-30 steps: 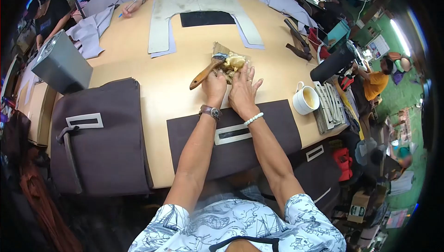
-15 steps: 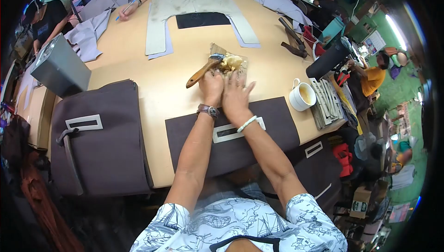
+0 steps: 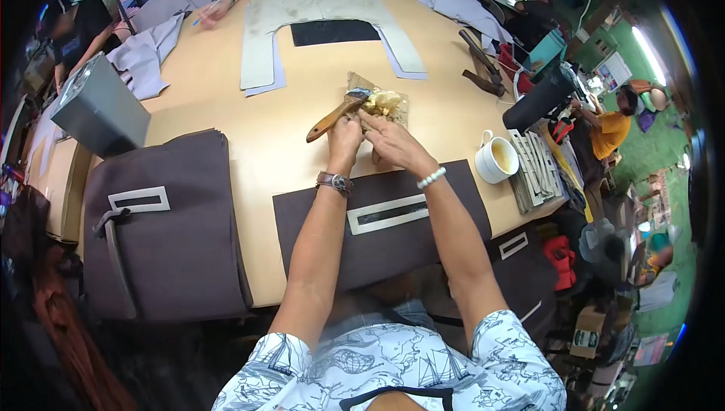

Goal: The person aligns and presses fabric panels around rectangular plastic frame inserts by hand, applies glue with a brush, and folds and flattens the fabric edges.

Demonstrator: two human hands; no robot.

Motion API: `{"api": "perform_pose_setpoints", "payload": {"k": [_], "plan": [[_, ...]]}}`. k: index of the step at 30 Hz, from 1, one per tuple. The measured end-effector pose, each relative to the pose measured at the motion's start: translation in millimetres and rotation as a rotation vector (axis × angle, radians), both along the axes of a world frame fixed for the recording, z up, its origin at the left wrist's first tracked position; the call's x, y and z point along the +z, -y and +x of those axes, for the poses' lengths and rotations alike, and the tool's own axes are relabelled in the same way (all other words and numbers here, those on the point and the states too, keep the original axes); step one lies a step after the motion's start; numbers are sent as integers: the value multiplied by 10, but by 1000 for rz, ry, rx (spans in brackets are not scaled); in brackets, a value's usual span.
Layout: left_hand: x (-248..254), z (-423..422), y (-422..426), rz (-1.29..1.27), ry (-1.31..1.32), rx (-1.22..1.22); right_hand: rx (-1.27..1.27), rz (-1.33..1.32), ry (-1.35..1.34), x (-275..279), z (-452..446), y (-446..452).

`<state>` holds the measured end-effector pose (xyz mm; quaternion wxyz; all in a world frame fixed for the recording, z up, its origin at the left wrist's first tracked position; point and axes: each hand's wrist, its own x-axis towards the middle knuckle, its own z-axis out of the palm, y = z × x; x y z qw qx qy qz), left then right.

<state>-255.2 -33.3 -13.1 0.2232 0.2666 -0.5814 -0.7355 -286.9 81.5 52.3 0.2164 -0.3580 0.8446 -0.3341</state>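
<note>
A pale, wood-coloured bench (image 3: 204, 98) in a cluttered workroom carries the materials. Beyond the hands, a brown, flat board (image 3: 356, 79) bears a heap of soft, yellow paste (image 3: 387, 101). A flat brush with a brown wooden handle (image 3: 330, 121) slants over the board's left side, its bristle end beside the paste. The left hand (image 3: 345, 135) lies just below the brush, fingers curled near the board's lower edge; whether they grip brush or board cannot be told. The right hand (image 3: 396, 144) reaches leftward, its fingers partly extended and meeting the left hand below the paste; whether they pinch anything is hidden. Nearer the body lies a dark brown, flat panel (image 3: 385, 252); to the right stands a white mug (image 3: 487, 167).
</note>
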Motion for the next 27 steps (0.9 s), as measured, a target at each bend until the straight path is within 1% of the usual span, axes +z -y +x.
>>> {"api": "perform_pose_setpoints", "payload": {"k": [1, 2, 3, 6, 7, 8, 10, 16, 19, 20, 22, 23, 26, 27], "plan": [[-31, -12, -7, 59, -49, 21, 72, 61, -138, -97, -88, 17], [-61, -28, -3, 118, -101, 43, 54, 193, -188, -165, -169, -8], [-5, 0, 4, 82, -25, 29, 44, 328, -236, -116, -173, -5], [-75, -22, 13, -84, 68, -10, 79, 403, -341, -93, -206, -151], [-83, -28, 3, -61, 54, 4, 66, 351, -362, -145, -230, -205], [-92, -22, -12, -52, 57, 12, 48, 355, -327, -165, -228, -240], [7, 25, -49, -35, 62, 28, 13, 364, -258, -57, -150, -267], [-48, -5, -21, -56, 103, -25, -24, 24, 363, -68, -267, -385], [-1, 8, -13, -80, 124, -25, -142, -76, 629, -17, -275, -406], [18, 18, -28, -93, 135, -23, -144, -174, 752, -83, -322, -431], [-95, -41, 14, -129, 139, -52, -149, -375, 993, -206, -423, -450], [-153, -57, 30, -149, 143, -68, -191, -473, 1142, -251, -462, -480], [-88, -38, 19, -135, 161, -68, -320, -779, 1562, -565, -675, -554], [-91, -43, 27, -134, 154, -71, -331, -854, 1661, -549, -663, -599]]}}
